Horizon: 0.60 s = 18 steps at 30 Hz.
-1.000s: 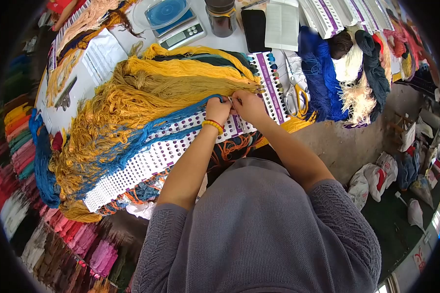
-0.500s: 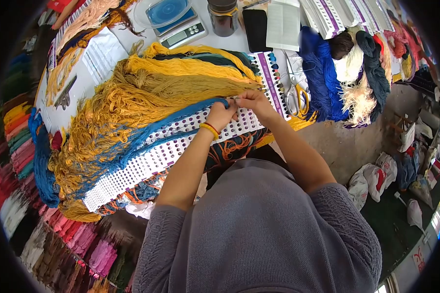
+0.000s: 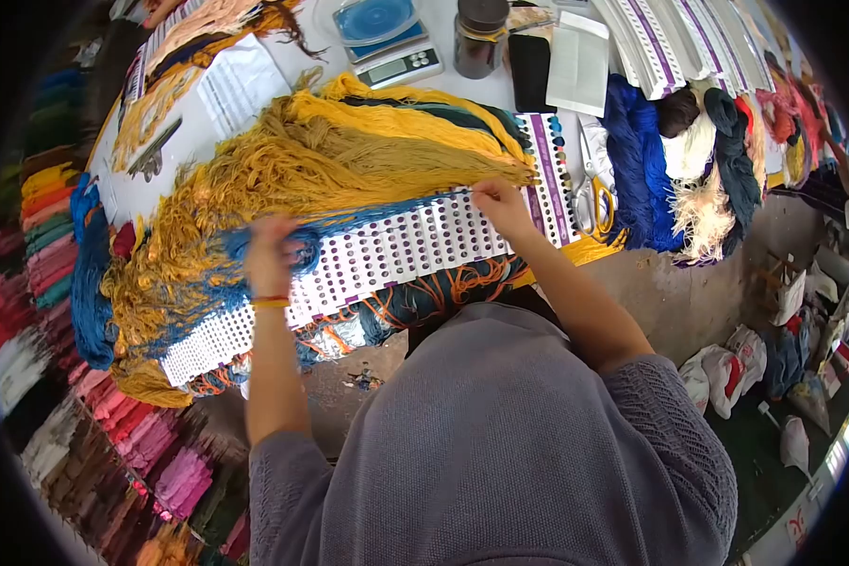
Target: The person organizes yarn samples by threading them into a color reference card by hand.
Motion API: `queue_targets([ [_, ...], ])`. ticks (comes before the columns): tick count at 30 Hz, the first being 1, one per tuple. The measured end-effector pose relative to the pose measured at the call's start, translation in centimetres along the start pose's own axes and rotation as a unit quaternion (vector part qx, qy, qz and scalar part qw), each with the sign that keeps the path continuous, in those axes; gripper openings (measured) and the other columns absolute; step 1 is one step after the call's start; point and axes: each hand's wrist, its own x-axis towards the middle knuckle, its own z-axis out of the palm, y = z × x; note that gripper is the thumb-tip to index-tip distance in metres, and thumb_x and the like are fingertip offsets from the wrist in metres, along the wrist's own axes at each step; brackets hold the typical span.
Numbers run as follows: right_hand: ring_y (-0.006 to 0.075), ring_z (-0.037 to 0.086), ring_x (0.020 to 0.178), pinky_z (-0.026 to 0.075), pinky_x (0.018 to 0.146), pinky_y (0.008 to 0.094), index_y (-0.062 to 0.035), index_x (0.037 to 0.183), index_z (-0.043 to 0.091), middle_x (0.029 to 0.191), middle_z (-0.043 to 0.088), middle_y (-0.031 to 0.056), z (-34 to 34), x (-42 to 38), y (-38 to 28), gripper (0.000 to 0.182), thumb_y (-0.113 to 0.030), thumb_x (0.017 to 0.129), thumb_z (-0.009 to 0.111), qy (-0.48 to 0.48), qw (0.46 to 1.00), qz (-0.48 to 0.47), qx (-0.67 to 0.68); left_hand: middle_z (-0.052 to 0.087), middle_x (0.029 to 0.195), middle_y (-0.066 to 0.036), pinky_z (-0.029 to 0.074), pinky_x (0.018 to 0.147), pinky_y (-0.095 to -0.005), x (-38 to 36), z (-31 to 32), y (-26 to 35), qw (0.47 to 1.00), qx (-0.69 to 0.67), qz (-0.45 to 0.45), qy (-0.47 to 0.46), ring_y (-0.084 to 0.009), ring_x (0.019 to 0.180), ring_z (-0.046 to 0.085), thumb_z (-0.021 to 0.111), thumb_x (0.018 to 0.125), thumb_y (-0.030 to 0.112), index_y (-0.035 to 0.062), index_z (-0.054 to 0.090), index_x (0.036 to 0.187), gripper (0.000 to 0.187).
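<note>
My left hand (image 3: 272, 253), smeared by motion, is over the blue threads (image 3: 363, 219) where they loop at the left. A red and yellow band circles that wrist. My right hand (image 3: 502, 206) has its fingers pinched together beside the right end of the blue threads, near the white hole-punched card strips (image 3: 415, 236); what they hold, if anything, is hidden. The blue threads lie along the top of these strips. Above them spreads a thick bundle of mustard-gold threads (image 3: 349, 170), with brighter yellow threads (image 3: 396, 118) behind.
Yellow-handled scissors (image 3: 594, 203) lie right of my right hand, by royal blue skeins (image 3: 632, 160). A digital scale (image 3: 401, 64), a dark jar (image 3: 481, 42) and a black phone (image 3: 530, 74) stand at the back. A metal clip (image 3: 154, 151) lies at the left.
My left hand has moved away from my right hand, leftward along the blue threads. My right hand stays near the threads' right end. The camera view has shifted slightly.
</note>
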Motion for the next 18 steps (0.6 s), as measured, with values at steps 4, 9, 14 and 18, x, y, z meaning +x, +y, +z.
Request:
queue_targets([
  [4,0.0110,0.054,0.065,0.044,0.057,0.0257,-0.0002,0.082,0.059,0.074,0.058,0.0063,3.4,-4.5,-5.9,0.016,-0.016,0.078,0.059,-0.172,0.983,-0.056,0.024,0.051,0.112,-0.007,0.046,0.069,-0.0269,-6.6,14.1,-1.3,0.959,-0.083,-0.116,-0.246,-0.0151,0.093,0.052,0.040,0.088,0.048,0.0017,0.049,0.117,0.055],
  [9,0.0079,0.052,0.054,0.044,0.048,0.0216,0.0007,0.078,0.056,0.067,0.056,0.0035,3.8,-5.9,-7.9,0.013,-0.012,0.079,0.055,-0.164,0.981,-0.003,0.102,0.052,0.109,-0.006,0.040,0.071,-0.0280,-8.0,16.0,-0.5,0.926,-0.205,-0.144,-0.284,-0.0138,0.093,0.048,0.031,0.093,0.041,-0.0003,0.045,0.121,0.052],
  [14,0.0073,0.051,0.054,0.043,0.048,0.0211,0.0007,0.077,0.056,0.066,0.056,0.0031,3.7,-6.3,-8.6,0.014,-0.013,0.079,0.055,-0.164,0.981,0.014,0.104,0.051,0.111,-0.005,0.041,0.074,-0.0294,-7.9,15.9,-1.0,0.921,-0.209,-0.120,-0.307,-0.0139,0.097,0.048,0.033,0.093,0.038,0.0003,0.045,0.120,0.049],
  [18,0.0074,0.051,0.056,0.043,0.047,0.0212,0.0007,0.077,0.055,0.069,0.056,0.0033,3.5,-6.2,-8.2,0.013,-0.012,0.079,0.056,-0.158,0.983,0.018,0.090,0.051,0.112,-0.005,0.041,0.076,-0.0295,-7.8,16.2,-1.5,0.940,-0.124,-0.094,-0.303,-0.0139,0.099,0.048,0.035,0.093,0.034,0.0004,0.045,0.120,0.044],
])
